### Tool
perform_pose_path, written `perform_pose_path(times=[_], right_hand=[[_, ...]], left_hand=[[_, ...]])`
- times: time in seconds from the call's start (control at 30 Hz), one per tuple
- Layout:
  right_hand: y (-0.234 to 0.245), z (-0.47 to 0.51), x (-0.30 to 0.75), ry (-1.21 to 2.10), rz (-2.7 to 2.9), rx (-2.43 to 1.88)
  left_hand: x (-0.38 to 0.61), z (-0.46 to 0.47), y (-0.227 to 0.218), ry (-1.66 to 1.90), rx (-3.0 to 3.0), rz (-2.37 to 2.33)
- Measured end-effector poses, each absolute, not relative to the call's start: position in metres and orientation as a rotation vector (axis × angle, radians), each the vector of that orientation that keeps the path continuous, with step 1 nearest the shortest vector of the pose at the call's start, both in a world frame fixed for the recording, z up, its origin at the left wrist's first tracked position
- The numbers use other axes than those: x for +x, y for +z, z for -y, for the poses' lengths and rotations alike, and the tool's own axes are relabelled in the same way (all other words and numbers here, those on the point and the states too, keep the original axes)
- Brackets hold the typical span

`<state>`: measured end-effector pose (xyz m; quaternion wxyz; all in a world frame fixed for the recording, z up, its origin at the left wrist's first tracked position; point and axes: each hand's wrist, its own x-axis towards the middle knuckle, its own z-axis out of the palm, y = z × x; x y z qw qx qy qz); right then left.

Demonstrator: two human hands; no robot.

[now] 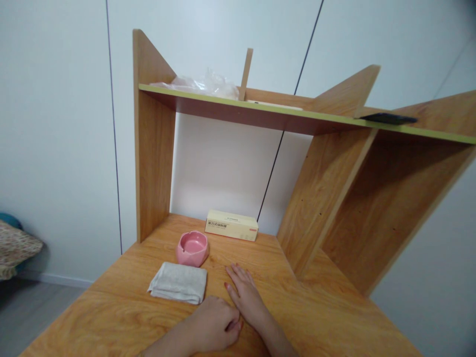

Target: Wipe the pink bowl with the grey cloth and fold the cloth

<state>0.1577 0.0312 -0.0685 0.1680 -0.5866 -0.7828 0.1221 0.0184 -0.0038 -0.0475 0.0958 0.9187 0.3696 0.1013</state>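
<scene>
Right hand [246,293] flat on the desk [327,317], fingers spread, holding nothing. Left hand [215,325] loosely curled, knuckles down, touching the right wrist — empty as far as I can tell. Folded cloth [179,283] lies just left of both hands, long axis left-right; left hand nearer. Pink ashtray [192,247] touches its far edge — box [232,224] behind.

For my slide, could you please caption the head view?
Both hands rest on a wooden desk beside a folded cloth.
</scene>
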Motion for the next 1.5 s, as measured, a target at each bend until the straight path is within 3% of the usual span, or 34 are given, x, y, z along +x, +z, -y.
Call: perform_pose_path(times=[1.5], right_hand=[[-0.0670, -0.0302, 0.1568, 0.313, 2.268, -1.668]], left_hand=[[0.0190, 0.0041, -0.0506, 0.317, 2.772, -1.106]])
